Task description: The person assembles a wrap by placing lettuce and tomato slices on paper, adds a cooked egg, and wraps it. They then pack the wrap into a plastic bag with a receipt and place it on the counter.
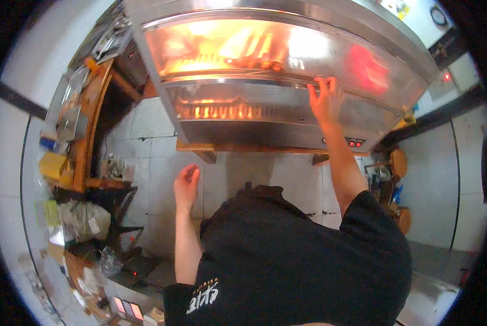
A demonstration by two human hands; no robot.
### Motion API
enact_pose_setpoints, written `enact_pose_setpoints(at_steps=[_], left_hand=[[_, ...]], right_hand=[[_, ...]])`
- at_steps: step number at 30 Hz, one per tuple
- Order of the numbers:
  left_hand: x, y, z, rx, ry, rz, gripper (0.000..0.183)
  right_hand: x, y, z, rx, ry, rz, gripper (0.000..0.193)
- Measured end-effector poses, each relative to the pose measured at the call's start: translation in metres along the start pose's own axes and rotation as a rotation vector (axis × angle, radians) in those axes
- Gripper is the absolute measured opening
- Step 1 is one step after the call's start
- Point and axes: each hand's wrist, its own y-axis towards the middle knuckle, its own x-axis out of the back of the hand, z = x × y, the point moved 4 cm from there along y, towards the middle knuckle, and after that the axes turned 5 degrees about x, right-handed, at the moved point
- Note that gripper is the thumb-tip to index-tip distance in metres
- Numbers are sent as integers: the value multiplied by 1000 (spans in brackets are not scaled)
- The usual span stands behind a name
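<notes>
A large stainless-steel heated cabinet with a glass front stands before me, glowing orange inside at its left half. Up at the middle of its front is my right hand, its fingers bent over the edge of the glass door. Behind the upper glass, several elongated pieces of food show, blurred by glare; their kind cannot be made out. My left hand hangs over the floor, well apart from the cabinet. Its fingers are loosely curled, and nothing shows in them.
Red-lit switches sit low on the cabinet's right. A wooden frame supports it. Along the left wall runs a cluttered wooden shelf with a yellow box and a pale bag. Round wooden stools stand at the right.
</notes>
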Motion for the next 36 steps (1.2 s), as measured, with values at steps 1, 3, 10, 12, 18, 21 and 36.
enact_pose_setpoints(at_steps=[1,3,10,12,18,21,36], left_hand=[[-5,24,-10,45,-132,48,36],[-27,61,-30,111,-401,133,34],[-66,138,-105,126,-531,205,41],[-78,141,-123,145,-540,217,42],[-32,107,-214,-127,-1230,593,89],[10,102,-273,-448,-1160,820,89],[12,144,-394,-552,-482,457,87]], right_hand=[[3,2,5,-26,37,16,33],[6,6,8,-45,85,18,36],[-6,2,-15,-207,151,88,42],[12,7,-8,-128,132,153,42],[147,-6,23,30,62,-68,33],[168,-29,49,144,322,-343,24],[-80,180,163,3,704,367,43]])
